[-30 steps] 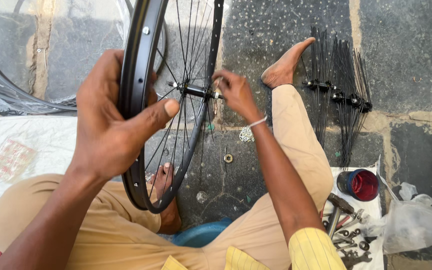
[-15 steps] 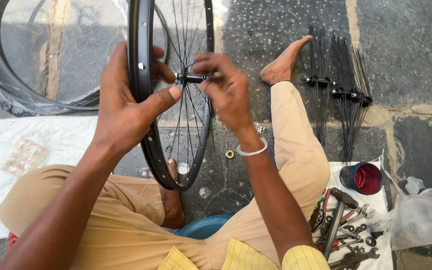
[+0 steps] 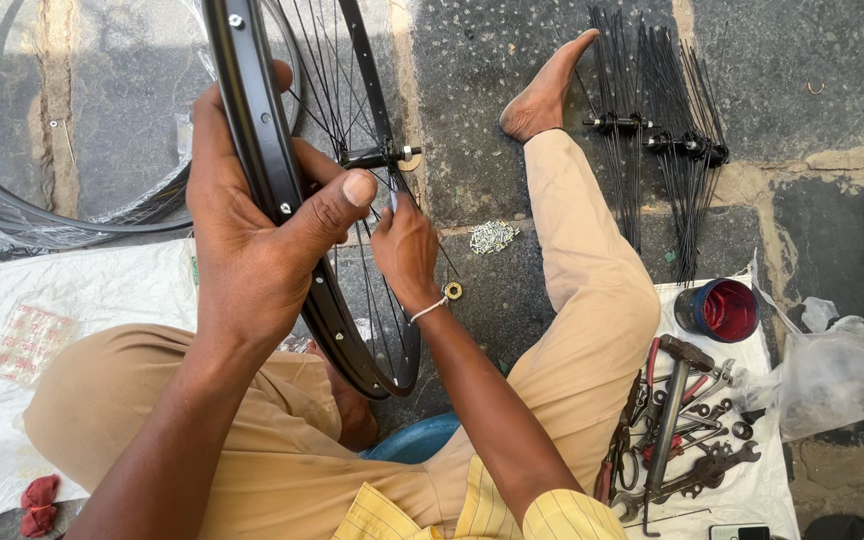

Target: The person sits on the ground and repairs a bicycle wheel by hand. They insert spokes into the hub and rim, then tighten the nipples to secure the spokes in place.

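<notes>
Head view, looking down over crossed legs in tan trousers on a stone floor [image 3: 812, 70]. Left hand [image 3: 252, 240] in a closed grip round the black bicycle wheel rim [image 3: 252, 130], thumb pressed across the rim's inner face, wheel held upright and edge-on above the lap. Right hand [image 3: 404, 250] reaching in among the spokes [image 3: 327, 70] just below the hub axle [image 3: 382, 156], fingertips pinched on a spoke; white band at the wrist. Small washer [image 3: 453, 291] on the floor just beside that hand, little heap of spoke nipples [image 3: 493, 236] a bit farther out. Bare foot [image 3: 544, 92] stretched forward, near two hubs with loose spokes fanned out [image 3: 662, 140] on the stones. Right of the knee, white sheet [image 3: 752, 500] carrying a hammer [image 3: 674, 410], spanners and pliers, with a red-lined round tin [image 3: 720, 310] at its top edge. Clear plastic bag [image 3: 837, 370] beside the sheet. Tyre in plastic wrap [image 3: 62, 215] at far left.
</notes>
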